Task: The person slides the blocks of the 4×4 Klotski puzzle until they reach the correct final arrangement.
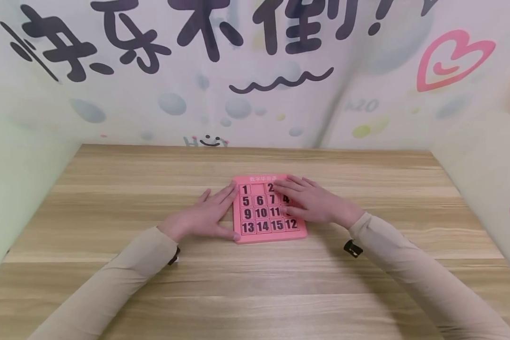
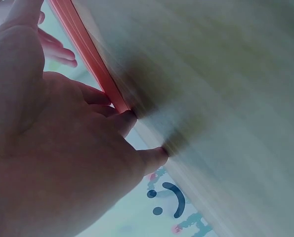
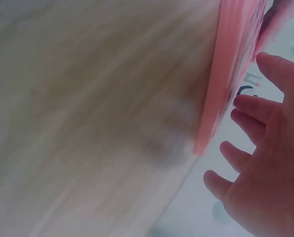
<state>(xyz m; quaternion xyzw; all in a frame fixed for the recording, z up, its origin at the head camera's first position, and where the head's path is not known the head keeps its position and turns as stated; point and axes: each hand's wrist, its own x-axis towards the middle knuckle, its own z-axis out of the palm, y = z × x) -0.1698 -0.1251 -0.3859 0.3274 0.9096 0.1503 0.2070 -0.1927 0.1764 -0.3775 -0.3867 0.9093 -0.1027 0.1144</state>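
A pink sliding number puzzle (image 1: 270,239) lies flat on the wooden table. Its top row shows 1, an empty slot, then 2; the far right of that row is under my right hand. Below come 5, 6, 7, 4, then 9, 10, 11 and a mostly covered tile; the bottom row reads 13, 14, 15, 12. My left hand (image 1: 204,215) touches the frame's left side, thumb at the near corner and straight fingers along the upper edge. Over the right-hand tiles spreads my right hand (image 1: 314,200), fingers extended; which tile it touches, I cannot tell.
The wooden table (image 1: 255,288) stretches around the puzzle on every side. Behind it stands a white wall (image 1: 144,118) with black writing, bubbles and a pink heart (image 1: 454,59). Pale walls border the left and right. Dark wrist straps show at both sleeves.
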